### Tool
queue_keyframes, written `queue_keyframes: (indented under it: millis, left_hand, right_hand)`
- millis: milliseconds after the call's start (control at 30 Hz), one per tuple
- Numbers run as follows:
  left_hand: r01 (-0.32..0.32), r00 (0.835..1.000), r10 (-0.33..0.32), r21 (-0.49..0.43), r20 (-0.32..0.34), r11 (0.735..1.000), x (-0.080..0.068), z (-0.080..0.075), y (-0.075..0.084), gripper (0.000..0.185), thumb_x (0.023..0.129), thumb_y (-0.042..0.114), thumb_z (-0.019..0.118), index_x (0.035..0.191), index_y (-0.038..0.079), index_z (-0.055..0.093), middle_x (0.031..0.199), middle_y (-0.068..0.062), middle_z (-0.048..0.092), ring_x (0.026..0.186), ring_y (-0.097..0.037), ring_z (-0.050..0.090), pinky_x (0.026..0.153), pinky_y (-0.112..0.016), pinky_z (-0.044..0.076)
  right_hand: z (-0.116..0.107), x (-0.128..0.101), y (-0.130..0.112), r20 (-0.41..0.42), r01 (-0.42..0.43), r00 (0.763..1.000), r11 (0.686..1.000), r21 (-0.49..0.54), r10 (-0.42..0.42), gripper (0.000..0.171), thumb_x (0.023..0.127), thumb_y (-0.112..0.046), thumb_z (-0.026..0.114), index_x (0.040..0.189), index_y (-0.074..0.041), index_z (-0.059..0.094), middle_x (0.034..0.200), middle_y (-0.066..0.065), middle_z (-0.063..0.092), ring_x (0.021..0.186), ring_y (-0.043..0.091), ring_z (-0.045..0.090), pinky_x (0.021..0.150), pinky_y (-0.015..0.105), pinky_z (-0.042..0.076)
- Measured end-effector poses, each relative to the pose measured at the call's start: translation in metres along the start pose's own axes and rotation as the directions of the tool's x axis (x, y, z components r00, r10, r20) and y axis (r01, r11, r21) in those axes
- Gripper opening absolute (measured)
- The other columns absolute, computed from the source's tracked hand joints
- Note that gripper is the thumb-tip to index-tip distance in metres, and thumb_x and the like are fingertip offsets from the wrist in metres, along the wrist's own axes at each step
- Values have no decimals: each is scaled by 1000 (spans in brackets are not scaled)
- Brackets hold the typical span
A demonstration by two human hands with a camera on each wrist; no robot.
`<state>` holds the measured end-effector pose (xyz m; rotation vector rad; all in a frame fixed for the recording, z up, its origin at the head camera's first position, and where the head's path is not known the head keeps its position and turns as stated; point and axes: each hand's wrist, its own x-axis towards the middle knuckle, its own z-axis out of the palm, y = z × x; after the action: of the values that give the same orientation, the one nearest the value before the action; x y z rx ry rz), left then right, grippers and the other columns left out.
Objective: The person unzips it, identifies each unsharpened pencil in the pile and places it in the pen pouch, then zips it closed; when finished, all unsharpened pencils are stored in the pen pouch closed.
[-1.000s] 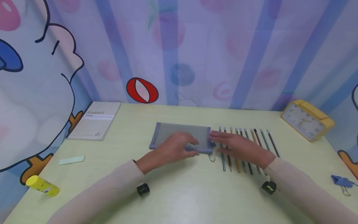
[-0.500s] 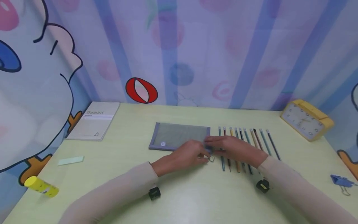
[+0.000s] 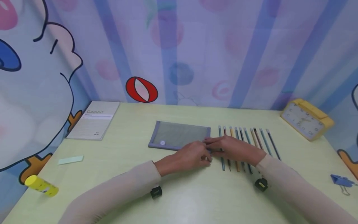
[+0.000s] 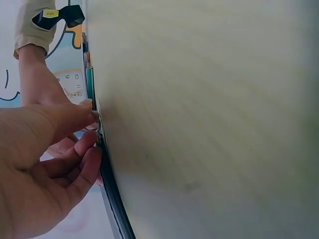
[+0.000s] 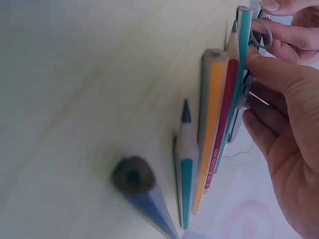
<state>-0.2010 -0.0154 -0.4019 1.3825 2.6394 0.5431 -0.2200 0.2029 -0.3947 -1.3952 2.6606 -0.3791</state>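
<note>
A flat grey mesh zip pouch with purple-grey edging lies mid-table in the head view. My left hand is at its near right corner, thumb and fingertips closed around the zip's ring. Opposite it, my right hand pinches the pouch's right end, its fingers over the edge and the thumb below. Several pencils lie side by side just right of the pouch, partly covered by my right hand and forearm. The right wrist view shows their ends close up, including a yellow pencil.
At the back left lies a white notebook, with a pale green strip and a yellow cylinder nearer me. A yellow alarm clock stands at the back right. Near the right edge sits a blue binder clip.
My left hand has moved right from above the pouch to the zip's ring and closed its fingers there. My right hand has shifted slightly left and down onto the pouch's end.
</note>
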Motion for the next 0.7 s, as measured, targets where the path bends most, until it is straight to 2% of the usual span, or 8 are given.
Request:
queue_keyframes:
  millis: [200,300,500,600,700]
  left_hand:
    - [42,999,-45,-99,-24,994,2,1,-1,8,91,20,75,96,15,79,88,7,75,76,2,60,69,-11,46]
    - [61,997,-66,-100,-45,993,4,-1,0,9,93,18,73,97,13,79,90,5,76,78,1,61,70,-11,46]
    - [99,989,-110,-113,-99,989,7,-9,3,11,95,17,71,95,9,78,91,-1,77,78,-2,64,68,-12,47]
    - [110,983,-127,-129,-129,985,5,-13,3,10,95,15,70,91,10,77,86,0,75,71,-1,61,65,-14,47]
    - [115,975,-140,-146,-175,983,1,-15,2,10,94,14,70,88,10,77,82,1,74,69,-1,60,65,-15,47]
  right_hand:
    - [-1,1,0,26,-23,999,997,77,21,35,95,-20,69,130,-17,69,149,13,55,134,28,57,99,38,54]
    - [-1,1,1,7,-3,1000,998,66,3,29,94,-17,70,123,-16,72,145,14,58,129,28,61,98,38,55]
    - [-2,2,3,-53,11,999,998,56,-8,19,93,-9,70,110,-15,76,125,6,73,116,21,69,92,32,58]
    - [-1,1,2,-85,-2,996,997,78,8,20,94,-8,69,111,-15,75,113,1,76,107,16,72,89,31,58]
    - [1,2,1,-108,-9,994,995,97,20,21,95,-8,68,114,-15,74,109,-2,76,103,13,72,87,30,58]
